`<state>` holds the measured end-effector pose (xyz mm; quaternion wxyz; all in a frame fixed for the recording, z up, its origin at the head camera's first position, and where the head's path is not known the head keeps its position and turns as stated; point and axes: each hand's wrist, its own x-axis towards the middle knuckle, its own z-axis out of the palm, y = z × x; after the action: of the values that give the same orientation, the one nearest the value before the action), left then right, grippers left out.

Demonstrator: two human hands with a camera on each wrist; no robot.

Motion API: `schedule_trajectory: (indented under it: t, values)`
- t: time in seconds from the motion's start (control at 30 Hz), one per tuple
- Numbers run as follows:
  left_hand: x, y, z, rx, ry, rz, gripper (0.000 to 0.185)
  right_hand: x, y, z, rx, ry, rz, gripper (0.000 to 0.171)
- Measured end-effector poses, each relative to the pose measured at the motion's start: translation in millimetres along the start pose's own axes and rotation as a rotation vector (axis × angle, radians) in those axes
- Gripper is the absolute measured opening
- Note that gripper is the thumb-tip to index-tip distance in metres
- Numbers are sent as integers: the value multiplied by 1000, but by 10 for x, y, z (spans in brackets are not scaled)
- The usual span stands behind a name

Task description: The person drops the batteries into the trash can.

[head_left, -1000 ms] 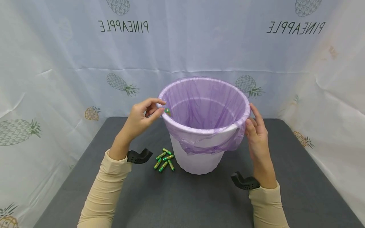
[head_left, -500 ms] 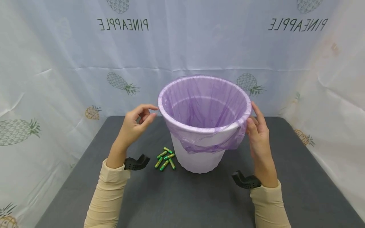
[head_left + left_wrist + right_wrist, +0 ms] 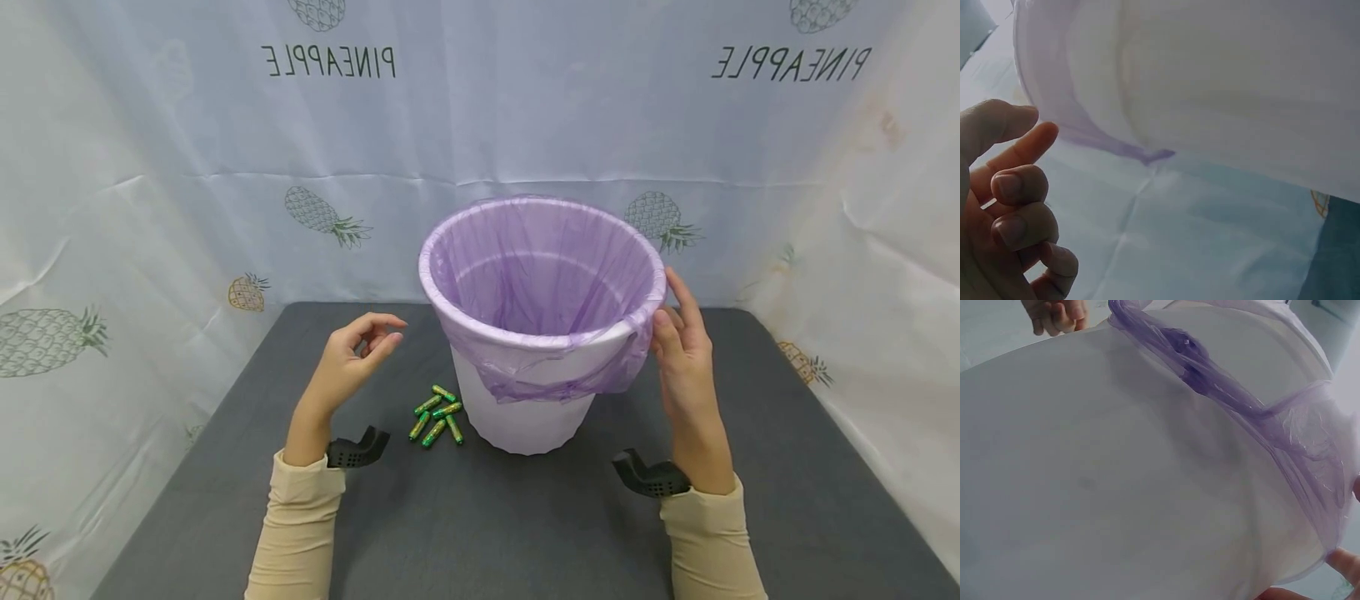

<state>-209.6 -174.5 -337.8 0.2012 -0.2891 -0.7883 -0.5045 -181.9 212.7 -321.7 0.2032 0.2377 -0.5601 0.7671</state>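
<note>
A white trash bin (image 3: pixel 517 421) stands on the table, lined with a thin purple trash bag (image 3: pixel 525 275) that folds down over its rim. My right hand (image 3: pixel 684 346) holds the bin's right side at the rim, its thumb close to the overhanging bag; part of that hand shows at the edge of the right wrist view. Left of the bin, my left hand (image 3: pixel 352 358) hovers with loosely bent fingers and nothing between them. Several small green and gold cylinders (image 3: pixel 435 431), battery-like in shape, lie beside the bin's base, below and right of my left hand.
A dark grey cloth (image 3: pixel 480 533) covers the table. Pale curtains (image 3: pixel 510 108) printed with pineapples surround it at the back and sides. A black camera mount (image 3: pixel 358 448) sits on my left wrist and another (image 3: pixel 649 475) on my right.
The green cylinder seen just inside the left rim at my left fingertips has gone from view. My left hand has drawn away from the rim, down and left; my right hand stays put.
</note>
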Motion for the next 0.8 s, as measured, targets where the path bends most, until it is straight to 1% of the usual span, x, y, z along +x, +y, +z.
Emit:
schedule_trajectory:
  t: [0.17, 0.3, 0.43, 0.53, 0.6, 0.7, 0.8]
  values:
    - [-81, -134, 14, -22, -12, -68, 16, -7, -7, -4, -21, 9, 12, 52]
    - [-129, -262, 27, -18, -54, -116, 15, -6, -1, -6, -17, 8, 11, 52]
    - [-168, -368, 15, -9, -133, -194, 15, -6, 16, -7, 0, -2, 5, 53]
    - [-195, -435, 3, 3, -208, -241, 16, -7, 21, -5, 6, -5, 2, 53]
    - [-219, -492, -1, 5, -265, -255, 17, -7, 21, -5, 4, -6, 2, 53]
    - [-260, -590, 3, -8, -353, -254, 19, -2, 19, -5, 5, -5, 1, 52]
    - [-301, -706, 20, -35, -414, -263, 21, 4, 17, -9, 8, -1, -2, 52]
